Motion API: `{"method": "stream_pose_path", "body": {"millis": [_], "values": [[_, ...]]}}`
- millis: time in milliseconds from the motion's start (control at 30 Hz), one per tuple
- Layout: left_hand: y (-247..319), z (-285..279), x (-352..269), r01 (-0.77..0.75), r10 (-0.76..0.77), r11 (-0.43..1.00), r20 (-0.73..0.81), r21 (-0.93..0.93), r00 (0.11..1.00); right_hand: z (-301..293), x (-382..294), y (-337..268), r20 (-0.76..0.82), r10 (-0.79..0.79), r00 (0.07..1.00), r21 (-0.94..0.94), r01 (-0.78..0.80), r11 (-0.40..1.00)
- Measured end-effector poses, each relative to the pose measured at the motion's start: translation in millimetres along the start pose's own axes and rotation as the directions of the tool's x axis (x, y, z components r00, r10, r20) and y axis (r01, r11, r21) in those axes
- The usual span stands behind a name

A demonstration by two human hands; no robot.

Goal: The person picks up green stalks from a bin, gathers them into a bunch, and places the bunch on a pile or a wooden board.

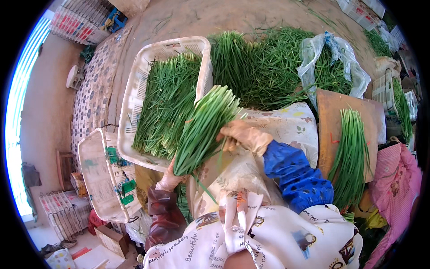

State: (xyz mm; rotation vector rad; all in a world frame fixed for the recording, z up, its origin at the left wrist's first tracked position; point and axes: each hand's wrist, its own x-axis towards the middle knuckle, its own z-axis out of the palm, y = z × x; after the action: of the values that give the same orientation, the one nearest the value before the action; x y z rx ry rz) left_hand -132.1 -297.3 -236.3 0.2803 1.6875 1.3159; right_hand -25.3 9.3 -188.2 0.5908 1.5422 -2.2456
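My left hand (pixel 171 175), in a pale glove with a dark red sleeve, grips the leafy lower end of a bundle of green garlic chives (pixel 205 127). The bundle slants over the right rim of a white plastic crate (pixel 122 127), its pale cut ends pointing up and away. My right hand (pixel 247 134), gloved with a blue sleeve, is at the bundle's right side, fingers bent near some stray stalks; whether it grips them I cannot tell. More chives (pixel 168 104) lie in layers inside the crate. Under my hands a floral plastic sheet (pixel 282 124) covers my lap.
A wooden board (pixel 327 134) at the right holds another chive bunch (pixel 351 151). Beyond the lap lies a large heap of chives (pixel 278 64) with a clear plastic bag (pixel 356 77) on it. An empty white crate (pixel 97 175) leans at left; pink cloth (pixel 396 168) hangs at right.
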Motion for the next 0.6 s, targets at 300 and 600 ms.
{"method": "stream_pose_path", "body": {"millis": [300, 600], "values": [[-7.7, -2.7, 8.5, -0.341, 0.323, 0.851, 0.113, 0.400, 0.939, -182.2, -40.8, -27.8, 0.146, -0.881, 0.450, 0.930, 0.241, 0.277], [24.9, 11.2, -7.6, -0.314, 0.434, 0.508, 0.077, 0.802, 0.898, -46.3, 17.6, -5.2, 0.094, -0.786, 0.611, -0.862, 0.445, 0.242]]}}
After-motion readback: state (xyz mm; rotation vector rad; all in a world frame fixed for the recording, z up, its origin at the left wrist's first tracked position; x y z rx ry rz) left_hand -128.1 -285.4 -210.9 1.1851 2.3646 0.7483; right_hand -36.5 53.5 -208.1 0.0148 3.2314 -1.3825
